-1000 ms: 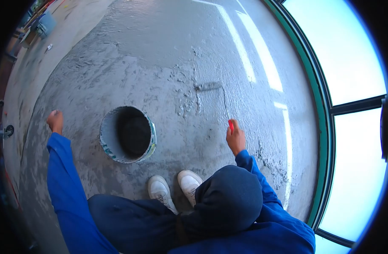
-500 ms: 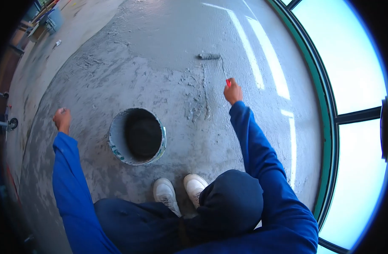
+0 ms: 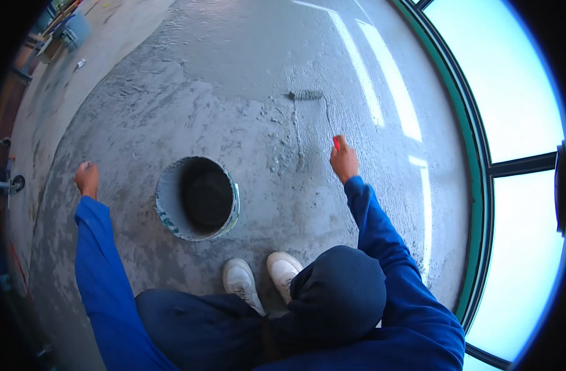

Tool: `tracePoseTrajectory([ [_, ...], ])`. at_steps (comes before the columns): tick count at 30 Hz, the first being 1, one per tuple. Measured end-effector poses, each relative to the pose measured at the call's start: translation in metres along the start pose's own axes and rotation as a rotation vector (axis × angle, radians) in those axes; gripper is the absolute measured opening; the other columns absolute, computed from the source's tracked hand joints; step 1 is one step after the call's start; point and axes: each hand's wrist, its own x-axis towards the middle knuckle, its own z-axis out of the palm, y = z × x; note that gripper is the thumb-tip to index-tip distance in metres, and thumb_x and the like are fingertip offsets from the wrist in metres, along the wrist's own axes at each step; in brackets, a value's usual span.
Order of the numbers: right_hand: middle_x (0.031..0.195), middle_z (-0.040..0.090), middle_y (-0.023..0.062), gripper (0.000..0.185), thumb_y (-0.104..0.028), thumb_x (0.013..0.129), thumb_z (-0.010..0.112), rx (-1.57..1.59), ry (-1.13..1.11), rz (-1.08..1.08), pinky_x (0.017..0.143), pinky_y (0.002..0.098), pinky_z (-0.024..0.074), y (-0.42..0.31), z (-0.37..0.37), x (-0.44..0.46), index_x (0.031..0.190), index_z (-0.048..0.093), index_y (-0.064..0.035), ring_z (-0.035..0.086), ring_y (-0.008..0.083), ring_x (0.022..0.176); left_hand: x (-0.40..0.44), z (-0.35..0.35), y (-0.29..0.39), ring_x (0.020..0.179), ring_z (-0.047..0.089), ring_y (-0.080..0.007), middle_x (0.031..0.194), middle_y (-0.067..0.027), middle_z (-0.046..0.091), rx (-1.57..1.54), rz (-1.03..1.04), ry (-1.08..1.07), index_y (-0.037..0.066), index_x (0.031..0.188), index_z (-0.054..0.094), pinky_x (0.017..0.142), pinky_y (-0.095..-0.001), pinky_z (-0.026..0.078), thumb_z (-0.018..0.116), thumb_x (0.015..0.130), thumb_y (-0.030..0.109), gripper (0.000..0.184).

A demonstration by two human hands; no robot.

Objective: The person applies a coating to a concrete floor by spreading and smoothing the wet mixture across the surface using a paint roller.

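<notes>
My right hand is closed around the red handle of a paint roller. The roller's sleeve is coated in wet grey material and rests on the floor ahead of that hand. Off to the left, my left hand hangs in the air with its fingers curled, and I see nothing in it. A bucket smeared with grey stands between my two hands, nearer the left. Its inside is dark, so the contents are hard to make out. Lumpy grey material lies on the floor just left of the roller.
Wet, shiny grey coating covers the floor ahead and to the right. A green-framed window runs along the right side. My white shoes are below the bucket. Another bucket and tools stand at the far left.
My right hand has drawn the roller back toward me, leaving its sleeve lower in view. My left hand has dropped slightly, still curled. The bucket has stayed in place.
</notes>
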Motion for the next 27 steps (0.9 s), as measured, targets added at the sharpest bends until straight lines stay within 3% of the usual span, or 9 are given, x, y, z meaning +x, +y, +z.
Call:
tracePoseTrajectory([
  [6, 0.079, 0.062, 0.0242, 0.036, -0.013, 0.082, 0.055, 0.056, -0.053, 0.041, 0.063, 0.0494, 0.0463, 0.025, -0.046, -0.145, 0.117, 0.049, -0.0138, 0.059, 0.0437, 0.072, -0.001, 0.017, 0.026, 0.116, 0.043, -0.0323, 0.120, -0.0201, 0.051, 0.033, 0.025, -0.024, 0.008, 0.112, 0.060, 0.092, -0.0392, 0.040, 0.056, 0.079, 0.025, 0.037],
  [11, 0.077, 0.062, 0.0219, 0.042, -0.014, 0.082, 0.056, 0.210, -0.182, 0.254, 0.064, 0.0411, 0.0472, 0.022, -0.084, -0.218, 0.123, 0.046, -0.0104, 0.062, 0.0356, 0.070, -0.007, 0.016, 0.037, 0.115, 0.043, -0.0319, 0.122, -0.0188, 0.049, 0.070, 0.032, -0.020, 0.011, 0.114, 0.059, 0.092, -0.0392, 0.040, 0.056, 0.080, 0.027, 0.037],
  [15, 0.081, 0.061, 0.0197, 0.046, -0.013, 0.082, 0.055, 0.414, -0.260, 0.330, 0.069, 0.0350, 0.0474, 0.053, -0.041, -0.249, 0.127, 0.044, -0.0104, 0.063, 0.0297, 0.073, 0.003, 0.017, 0.022, 0.115, 0.043, -0.0314, 0.127, -0.0174, 0.044, 0.119, 0.006, 0.005, 0.012, 0.114, 0.059, 0.093, -0.0389, 0.040, 0.056, 0.081, 0.027, 0.036],
  [16, 0.084, 0.062, 0.0206, 0.045, -0.012, 0.082, 0.054, 0.381, -0.297, 0.340, 0.072, 0.0379, 0.0476, 0.035, -0.046, -0.240, 0.126, 0.044, -0.0096, 0.063, 0.0339, 0.077, 0.001, 0.015, 0.024, 0.116, 0.043, -0.0314, 0.127, -0.0172, 0.043, 0.129, -0.001, 0.019, 0.012, 0.114, 0.059, 0.093, -0.0392, 0.040, 0.057, 0.081, 0.028, 0.036],
  [19, 0.086, 0.062, 0.0232, 0.043, -0.010, 0.081, 0.052, 0.297, -0.100, 0.037, 0.070, 0.0433, 0.0473, 0.001, -0.030, -0.187, 0.123, 0.045, -0.0088, 0.061, 0.0401, 0.079, -0.001, 0.012, 0.021, 0.116, 0.042, -0.0315, 0.127, -0.0166, 0.041, 0.111, -0.008, 0.030, 0.013, 0.113, 0.059, 0.093, -0.0400, 0.040, 0.057, 0.082, 0.028, 0.035],
  [21, 0.100, 0.058, 0.0269, 0.038, -0.010, 0.082, 0.051, 0.362, -0.105, -0.024, 0.076, 0.0456, 0.0464, -0.017, -0.015, -0.132, 0.119, 0.046, -0.0054, 0.056, 0.0458, 0.087, 0.007, 0.011, 0.009, 0.117, 0.042, -0.0316, 0.127, -0.0165, 0.042, 0.032, 0.006, -0.003, 0.013, 0.113, 0.060, 0.093, -0.0407, 0.040, 0.058, 0.082, 0.028, 0.035],
  [27, 0.094, 0.059, 0.0264, 0.033, -0.010, 0.078, 0.052, 0.319, 0.018, -0.044, 0.075, 0.0453, 0.0469, -0.060, 0.037, 0.020, 0.111, 0.049, -0.0043, 0.058, 0.0444, 0.085, -0.007, 0.000, 0.021, 0.116, 0.042, -0.0315, 0.129, -0.0158, 0.039, 0.025, -0.019, -0.017, 0.013, 0.114, 0.058, 0.093, -0.0399, 0.040, 0.056, 0.082, 0.026, 0.035],
])
